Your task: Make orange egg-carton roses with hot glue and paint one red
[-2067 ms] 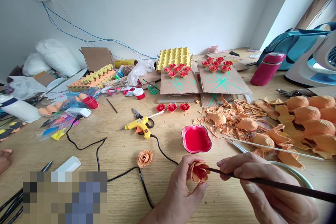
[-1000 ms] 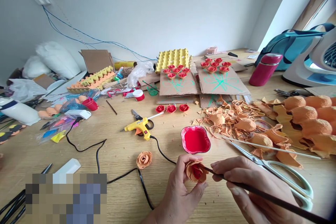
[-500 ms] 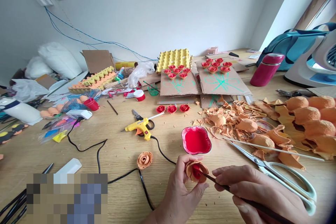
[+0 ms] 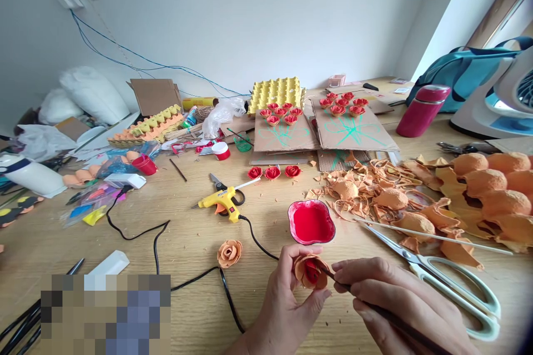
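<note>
My left hand [image 4: 287,299] pinches an orange egg-carton flower [image 4: 311,273] between thumb and fingers. Its centre is wet red, while the outer petals stay orange. My right hand [image 4: 400,299] grips a dark paintbrush [image 4: 389,316], whose tip is inside the flower among the petals. Just beyond the flower stands a wavy-edged dish [image 4: 290,221] of red paint. An unpainted orange flower [image 4: 229,254] lies on the table to the left. Three red flowers [image 4: 272,172] sit in a row behind the dish.
A yellow glue gun [image 4: 220,201] rests over dark scissors, its cord running across the table. Pale-green-handled scissors [image 4: 453,283] lie at right beside carton scraps [image 4: 350,188]. Cardboard sheets [image 4: 353,130] at the back bear red flowers. A pink flask [image 4: 423,111] stands at back right.
My right hand has shifted slightly left, and the brush now meets the flower nearer its right inner petals. My left hand and the flower have hardly moved.
</note>
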### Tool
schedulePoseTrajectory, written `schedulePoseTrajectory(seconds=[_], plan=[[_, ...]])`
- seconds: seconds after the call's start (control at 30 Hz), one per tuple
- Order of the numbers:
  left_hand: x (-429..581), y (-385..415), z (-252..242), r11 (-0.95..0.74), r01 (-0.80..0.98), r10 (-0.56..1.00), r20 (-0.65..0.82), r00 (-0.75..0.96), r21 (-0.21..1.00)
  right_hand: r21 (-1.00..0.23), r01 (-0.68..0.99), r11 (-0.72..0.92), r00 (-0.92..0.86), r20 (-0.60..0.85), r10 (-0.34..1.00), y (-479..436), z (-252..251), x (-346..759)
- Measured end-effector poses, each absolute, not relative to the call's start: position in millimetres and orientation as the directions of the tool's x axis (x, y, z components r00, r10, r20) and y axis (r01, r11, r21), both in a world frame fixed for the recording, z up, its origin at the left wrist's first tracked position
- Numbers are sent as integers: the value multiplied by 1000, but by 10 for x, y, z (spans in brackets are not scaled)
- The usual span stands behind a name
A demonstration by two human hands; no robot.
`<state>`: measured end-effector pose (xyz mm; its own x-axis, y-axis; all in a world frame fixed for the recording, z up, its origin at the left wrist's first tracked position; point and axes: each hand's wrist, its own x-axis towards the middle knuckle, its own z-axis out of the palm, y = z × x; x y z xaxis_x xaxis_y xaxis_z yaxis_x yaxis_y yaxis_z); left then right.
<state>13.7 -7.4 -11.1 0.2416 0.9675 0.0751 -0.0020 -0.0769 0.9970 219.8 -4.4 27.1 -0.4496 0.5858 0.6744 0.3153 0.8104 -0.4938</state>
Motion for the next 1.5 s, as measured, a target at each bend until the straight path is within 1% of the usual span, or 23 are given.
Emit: schedulePoseTrajectory(seconds=[0.13,0.3,0.47,0.6,0.73,0.83,1.03,1.17,1.3,1.4,1.5], plan=[[157,-71,-151,-49,-17,971,51,232,999,-501,283,818,-470,671,574,-50,290,2268],[157,-57,-166,-19,-40,977,27,210,999,-477,267,837,-470,694,546,-50,318,2332],[140,-61,-174,3,-80,974,15,225,997,-477,348,807,-426,687,589,-74,290,2257],[140,-77,-193,-25,-69,972,40,232,997,-408,374,833,-441,711,547,-39,303,2168],[137,-82,-193,-31,-61,972,44,230,998,-379,369,849,-483,702,524,-10,327,2177],[143,-69,-186,-14,-58,973,27,228,998,-384,344,857,-522,680,515,-25,332,2225],[171,-56,-178,7,-65,974,8,225,998,-423,321,847,-484,695,531,-63,353,2262],[162,-51,-196,12,-91,976,8,219,996,-395,365,843,-440,726,529,-64,334,2248],[152,-50,-213,-1,-102,976,23,214,995,-377,367,850,-488,700,521,-48,316,2241],[158,-57,-202,9,-98,976,12,216,995,-415,330,848,-490,693,529,-43,311,2255],[163,-55,-177,25,-112,976,0,218,993,-516,248,820,-405,714,572,-35,312,2264]])
